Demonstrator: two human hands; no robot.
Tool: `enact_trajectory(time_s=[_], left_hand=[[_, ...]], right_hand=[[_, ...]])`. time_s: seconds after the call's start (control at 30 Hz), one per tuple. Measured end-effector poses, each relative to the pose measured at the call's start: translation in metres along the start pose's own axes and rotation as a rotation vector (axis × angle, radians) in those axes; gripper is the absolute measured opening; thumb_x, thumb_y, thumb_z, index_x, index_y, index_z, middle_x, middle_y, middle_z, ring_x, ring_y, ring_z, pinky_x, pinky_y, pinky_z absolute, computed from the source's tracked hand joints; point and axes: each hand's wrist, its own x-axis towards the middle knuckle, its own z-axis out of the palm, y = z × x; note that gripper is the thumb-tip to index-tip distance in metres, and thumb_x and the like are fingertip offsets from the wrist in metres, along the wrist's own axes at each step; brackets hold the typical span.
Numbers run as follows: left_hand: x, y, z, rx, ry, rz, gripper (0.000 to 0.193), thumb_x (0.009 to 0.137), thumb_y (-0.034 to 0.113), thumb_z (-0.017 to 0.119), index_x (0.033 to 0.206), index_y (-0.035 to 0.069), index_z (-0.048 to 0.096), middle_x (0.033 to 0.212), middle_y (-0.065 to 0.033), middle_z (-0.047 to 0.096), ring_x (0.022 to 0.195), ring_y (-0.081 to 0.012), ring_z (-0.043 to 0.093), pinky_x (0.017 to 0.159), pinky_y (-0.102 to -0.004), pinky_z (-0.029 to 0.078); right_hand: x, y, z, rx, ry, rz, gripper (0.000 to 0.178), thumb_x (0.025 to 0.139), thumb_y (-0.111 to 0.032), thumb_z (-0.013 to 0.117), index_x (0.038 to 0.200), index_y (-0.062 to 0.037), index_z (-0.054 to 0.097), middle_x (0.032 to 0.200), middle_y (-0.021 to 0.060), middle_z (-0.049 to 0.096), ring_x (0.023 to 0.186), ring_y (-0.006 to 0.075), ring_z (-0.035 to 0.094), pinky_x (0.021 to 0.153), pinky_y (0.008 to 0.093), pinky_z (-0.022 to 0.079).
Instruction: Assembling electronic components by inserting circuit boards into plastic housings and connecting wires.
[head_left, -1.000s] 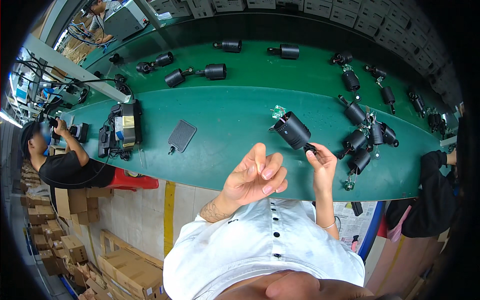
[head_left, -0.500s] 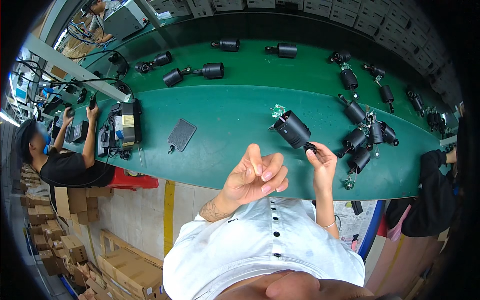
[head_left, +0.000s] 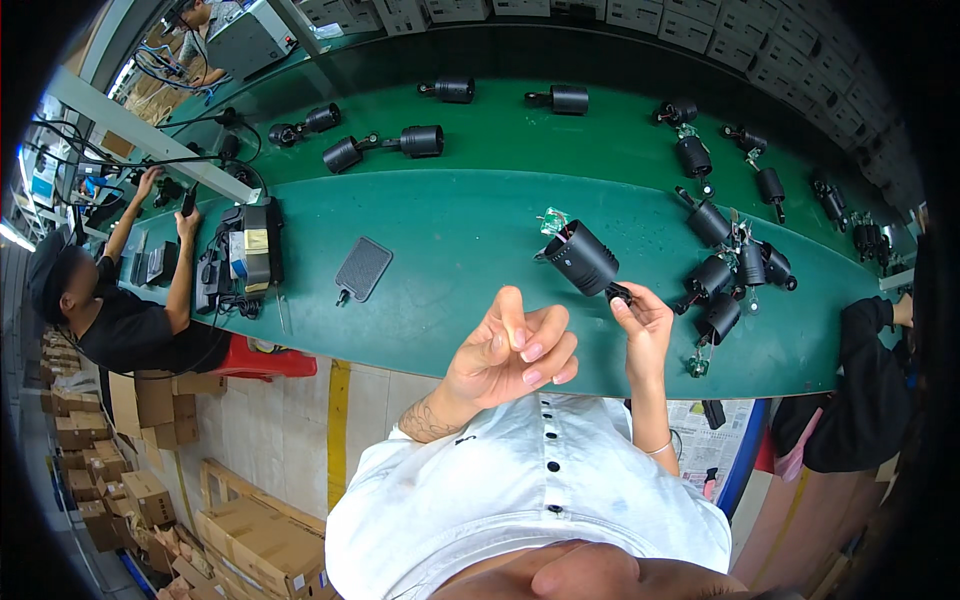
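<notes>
In my right hand [head_left: 645, 325] is a black cylindrical lamp housing [head_left: 580, 258], gripped by the short jointed arm at its lower end. It is tilted with its open end up and to the left. A small green circuit board [head_left: 553, 221] sticks out of that open end on wires. My left hand [head_left: 512, 345] is raised in front of my chest, apart from the housing. Its thumb and forefinger are pinched together and the other fingers curl in. Whatever may be in that pinch is hidden or too small to make out.
Several similar housings [head_left: 745, 262] lie heaped on the green table at right. More housings [head_left: 569, 99] lie along the darker green strip behind. A dark grey flat tray-like piece [head_left: 364, 269] is left of centre, near black boxed equipment [head_left: 250, 255]. Co-workers sit at left [head_left: 120, 290] and right [head_left: 850, 400].
The housings on the far green strip have shifted slightly left. The left co-worker has reached one hand farther forward. My own hands and the held housing have hardly moved.
</notes>
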Motion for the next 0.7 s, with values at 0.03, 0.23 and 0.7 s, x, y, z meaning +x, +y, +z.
enact_trajectory(time_s=[0.03,0.23,0.7], left_hand=[[0.0000,-0.0003,-0.0001,-0.003,0.001,0.001,0.008,0.094,0.018,0.061,0.096,0.016,0.053,0.090,-0.0046,0.047,0.072,-0.0144,0.050,0.073,-0.0328,0.042],[0.0006,-0.0002,0.0010,-0.018,0.013,-0.002,0.008,0.094,0.017,0.061,0.096,0.015,0.053,0.092,-0.0047,0.046,0.072,-0.0149,0.050,0.072,-0.0327,0.042],[-0.0012,0.0008,0.0003,-0.032,0.014,-0.028,0.010,0.095,0.018,0.061,0.094,0.016,0.051,0.092,-0.0044,0.044,0.070,-0.0127,0.050,0.073,-0.0328,0.043]], right_hand=[[0.0002,0.0001,-0.0001,-0.001,0.000,-0.003,0.027,0.081,0.011,0.061,0.106,0.0046,0.066,0.096,0.0090,0.068,0.082,0.0110,0.060,0.077,0.0198,0.046],[0.0004,0.0019,0.0017,0.004,0.007,0.008,0.026,0.080,0.011,0.062,0.106,0.0045,0.066,0.095,0.0085,0.068,0.081,0.0107,0.059,0.076,0.0197,0.046],[0.0017,0.0089,-0.0008,0.003,0.010,0.017,0.026,0.081,0.011,0.062,0.105,0.0042,0.066,0.094,0.0082,0.068,0.079,0.0103,0.059,0.074,0.0193,0.046]])
